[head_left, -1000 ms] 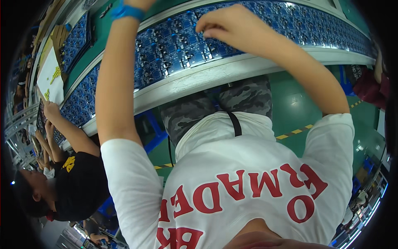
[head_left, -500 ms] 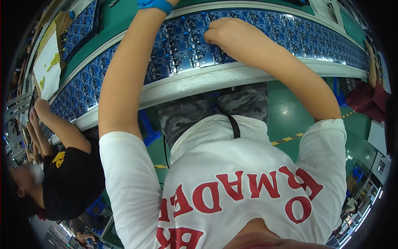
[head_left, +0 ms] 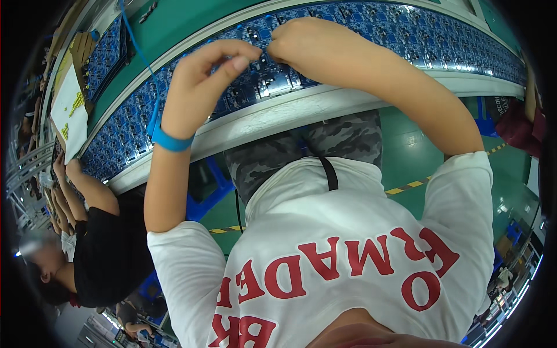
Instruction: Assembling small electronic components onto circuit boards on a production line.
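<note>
A long row of blue circuit boards (head_left: pixel 272 81) runs in front of me along a rail. My left hand (head_left: pixel 200 75) is over it, a blue wrist strap (head_left: pixel 172 141) with a blue cord (head_left: pixel 134 40) round the wrist. Its thumb and index finger come together in a loose pinch, pointing at my other hand. My right hand (head_left: pixel 301 43) is curled low above the boards, fingertips turned down and partly hidden by its back. The fingertips of both hands nearly meet. Whatever either pinch holds is too small or too hidden to make out.
A pale metal rail (head_left: pixel 255 129) edges the line on my side. At the left, a white sheet with yellow small parts (head_left: pixel 75 103) lies beside more blue boards (head_left: pixel 104 58). A co-worker in black (head_left: pixel 113 243) works close on my left; another person's maroon sleeve (head_left: pixel 519 127) is at the right.
My left hand has come back from beyond the top edge of the view to beside my right hand. The right hand has shifted slightly left and stays curled over the boards.
</note>
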Demonstrator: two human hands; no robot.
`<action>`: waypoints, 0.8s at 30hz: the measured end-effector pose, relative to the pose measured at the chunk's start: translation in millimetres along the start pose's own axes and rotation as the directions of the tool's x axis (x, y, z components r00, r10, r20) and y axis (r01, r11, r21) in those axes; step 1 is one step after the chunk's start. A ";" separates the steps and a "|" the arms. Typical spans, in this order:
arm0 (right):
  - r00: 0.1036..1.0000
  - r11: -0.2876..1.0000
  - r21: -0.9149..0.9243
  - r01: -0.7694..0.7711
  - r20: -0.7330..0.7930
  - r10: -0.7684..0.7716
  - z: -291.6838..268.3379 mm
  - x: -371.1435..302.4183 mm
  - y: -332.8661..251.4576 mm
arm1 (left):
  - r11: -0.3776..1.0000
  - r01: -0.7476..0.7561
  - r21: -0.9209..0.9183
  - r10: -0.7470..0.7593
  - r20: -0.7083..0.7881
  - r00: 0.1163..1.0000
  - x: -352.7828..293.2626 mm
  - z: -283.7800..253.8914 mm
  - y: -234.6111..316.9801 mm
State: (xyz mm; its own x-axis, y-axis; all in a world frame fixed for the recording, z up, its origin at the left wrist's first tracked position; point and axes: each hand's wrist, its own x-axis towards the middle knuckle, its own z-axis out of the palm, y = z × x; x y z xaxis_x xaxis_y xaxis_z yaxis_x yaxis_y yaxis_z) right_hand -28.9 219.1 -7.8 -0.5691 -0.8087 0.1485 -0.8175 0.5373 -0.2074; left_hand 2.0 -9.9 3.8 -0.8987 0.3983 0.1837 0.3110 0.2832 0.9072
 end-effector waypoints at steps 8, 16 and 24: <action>0.990 0.999 0.021 -0.030 0.138 0.026 -7.4 3.8 -5.1 | 0.973 0.228 -0.040 -0.226 0.059 0.972 -19.7 0.6 5.5; 0.848 0.889 0.046 -0.456 -0.280 0.450 -89.2 -24.1 115.6 | 0.967 0.163 0.195 -0.178 0.060 0.982 -17.2 10.9 8.7; 0.842 0.839 0.146 -0.524 -0.064 0.536 -70.3 -20.4 183.0 | 0.906 0.032 0.422 -0.069 0.071 0.995 -19.0 21.4 9.7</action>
State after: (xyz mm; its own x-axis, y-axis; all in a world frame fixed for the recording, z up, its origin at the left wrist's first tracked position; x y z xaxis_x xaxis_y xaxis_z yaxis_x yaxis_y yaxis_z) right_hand -173.1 350.7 19.1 -0.9230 -0.3772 0.0760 -0.3754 0.8396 -0.3927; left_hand 28.8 3.9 1.1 -0.8937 0.4388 0.0937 0.3832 0.6378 0.6682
